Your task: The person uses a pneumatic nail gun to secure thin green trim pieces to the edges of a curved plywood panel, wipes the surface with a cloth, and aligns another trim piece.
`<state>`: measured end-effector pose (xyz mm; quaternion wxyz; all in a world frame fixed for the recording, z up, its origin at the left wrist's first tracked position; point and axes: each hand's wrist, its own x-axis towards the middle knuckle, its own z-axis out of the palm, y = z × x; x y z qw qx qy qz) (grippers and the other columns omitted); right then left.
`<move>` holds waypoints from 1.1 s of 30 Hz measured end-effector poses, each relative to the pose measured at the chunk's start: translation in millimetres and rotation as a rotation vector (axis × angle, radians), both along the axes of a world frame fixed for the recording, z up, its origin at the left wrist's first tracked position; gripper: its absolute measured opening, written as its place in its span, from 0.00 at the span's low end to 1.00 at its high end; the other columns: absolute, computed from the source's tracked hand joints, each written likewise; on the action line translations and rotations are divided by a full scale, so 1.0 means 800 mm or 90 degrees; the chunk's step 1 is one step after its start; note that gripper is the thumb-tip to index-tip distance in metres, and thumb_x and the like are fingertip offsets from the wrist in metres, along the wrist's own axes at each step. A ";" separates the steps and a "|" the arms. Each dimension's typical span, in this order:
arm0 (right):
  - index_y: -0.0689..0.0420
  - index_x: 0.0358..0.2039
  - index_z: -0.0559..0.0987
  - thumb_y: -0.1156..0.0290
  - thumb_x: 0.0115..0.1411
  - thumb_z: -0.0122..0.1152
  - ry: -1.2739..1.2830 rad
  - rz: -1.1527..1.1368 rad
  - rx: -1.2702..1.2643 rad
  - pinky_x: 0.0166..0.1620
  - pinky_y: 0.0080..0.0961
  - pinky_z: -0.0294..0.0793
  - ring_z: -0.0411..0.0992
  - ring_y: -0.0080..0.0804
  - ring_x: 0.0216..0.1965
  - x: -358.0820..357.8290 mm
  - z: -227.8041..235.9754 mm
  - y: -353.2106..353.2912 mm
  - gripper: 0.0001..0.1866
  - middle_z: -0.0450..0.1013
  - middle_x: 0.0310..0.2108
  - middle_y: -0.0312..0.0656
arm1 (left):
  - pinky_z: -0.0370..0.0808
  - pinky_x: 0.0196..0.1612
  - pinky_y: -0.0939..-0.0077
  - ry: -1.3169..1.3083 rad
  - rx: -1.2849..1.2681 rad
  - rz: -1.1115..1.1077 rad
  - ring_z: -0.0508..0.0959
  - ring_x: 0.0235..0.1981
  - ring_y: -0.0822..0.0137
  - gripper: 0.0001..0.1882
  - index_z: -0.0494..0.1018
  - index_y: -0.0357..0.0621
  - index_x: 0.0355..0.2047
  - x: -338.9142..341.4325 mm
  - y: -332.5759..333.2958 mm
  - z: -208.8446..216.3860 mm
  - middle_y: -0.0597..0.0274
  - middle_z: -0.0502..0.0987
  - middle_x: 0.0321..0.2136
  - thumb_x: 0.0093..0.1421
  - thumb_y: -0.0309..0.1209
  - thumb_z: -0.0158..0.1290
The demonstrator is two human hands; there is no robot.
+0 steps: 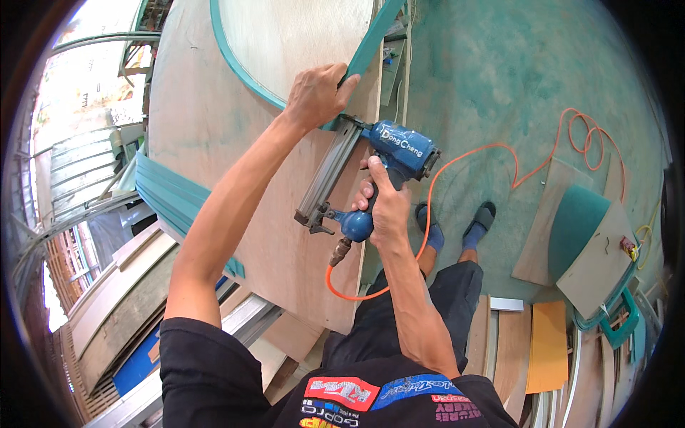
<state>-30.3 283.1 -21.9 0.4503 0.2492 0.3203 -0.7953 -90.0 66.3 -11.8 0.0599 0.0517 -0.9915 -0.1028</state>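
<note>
My right hand [387, 203] is wrapped round the handle of a blue air stapler [403, 148] with a long grey magazine. Its nose end sits close to the teal edging by my left hand; whether it touches is hidden. My left hand [314, 96] pinches a straight teal strip [374, 41] between thumb and fingers. The strip slants up and to the right, at the edge of a pale panel [296, 32] with a curved teal border [239, 68]. An orange air hose [360, 296] runs from the fitting under the stapler's handle.
A plywood tabletop [185, 100] lies under the panel. Several teal strips [168, 187] are stacked at its left edge. The hose loops across the green floor [485, 57] on the right. Board offcuts [596, 260] and a teal frame [622, 321] lie at the right, with more boards [510, 349] near my legs.
</note>
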 end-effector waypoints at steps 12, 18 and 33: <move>0.58 0.46 0.75 0.58 0.64 0.63 -0.005 -0.007 -0.088 0.21 0.23 0.68 0.63 0.20 0.14 -0.017 -0.008 0.028 0.19 0.62 0.17 0.30 | 0.69 0.29 0.59 -0.061 0.039 0.070 0.74 0.21 0.49 0.18 0.70 0.35 0.24 -0.002 -0.021 0.023 0.46 0.72 0.19 0.64 0.38 0.53; 0.61 0.47 0.75 0.57 0.64 0.62 0.070 -0.035 -0.059 0.21 0.21 0.66 0.62 0.20 0.15 -0.091 -0.026 0.084 0.20 0.62 0.17 0.30 | 0.72 0.35 0.58 -0.141 0.052 0.181 0.77 0.27 0.51 0.17 0.73 0.37 0.31 -0.025 0.013 0.029 0.49 0.77 0.27 0.60 0.41 0.57; 0.58 0.45 0.77 0.61 0.61 0.66 -0.026 0.054 -0.116 0.22 0.23 0.70 0.66 0.22 0.16 -0.169 -0.054 0.012 0.17 0.65 0.18 0.32 | 0.76 0.39 0.54 0.041 -0.187 0.159 0.80 0.34 0.47 0.19 0.76 0.32 0.34 -0.219 -0.002 -0.023 0.46 0.77 0.34 0.60 0.41 0.56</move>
